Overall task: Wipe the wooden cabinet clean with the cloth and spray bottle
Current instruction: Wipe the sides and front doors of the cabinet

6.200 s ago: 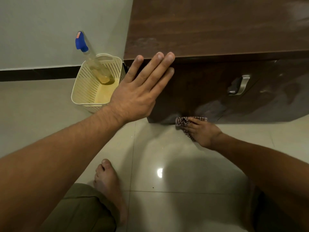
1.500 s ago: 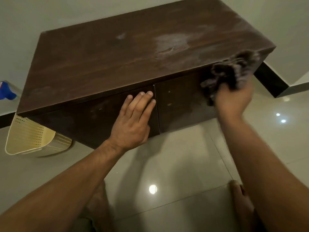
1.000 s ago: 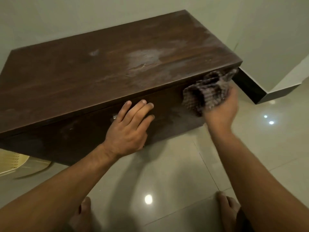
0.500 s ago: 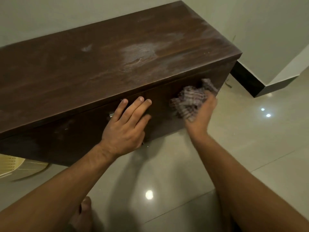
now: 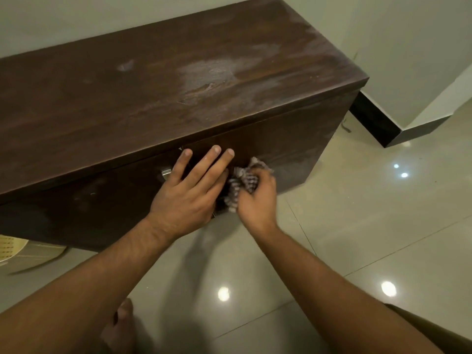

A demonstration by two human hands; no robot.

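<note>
The low dark wooden cabinet fills the upper half of the head view, with pale smears on its top. My left hand lies flat against its front, fingers spread, partly covering a metal handle. My right hand presses a bunched checked cloth against the front panel, right beside my left hand. The spray bottle is out of view.
A cream perforated plastic basket peeks in at the left edge, beside the cabinet. Glossy beige floor tiles spread to the right. A wall corner with black skirting stands right of the cabinet. My bare foot is below.
My right hand has carried the cloth down and leftward along the cabinet front, from the right end to beside my left hand. The left hand has stayed flat on the front.
</note>
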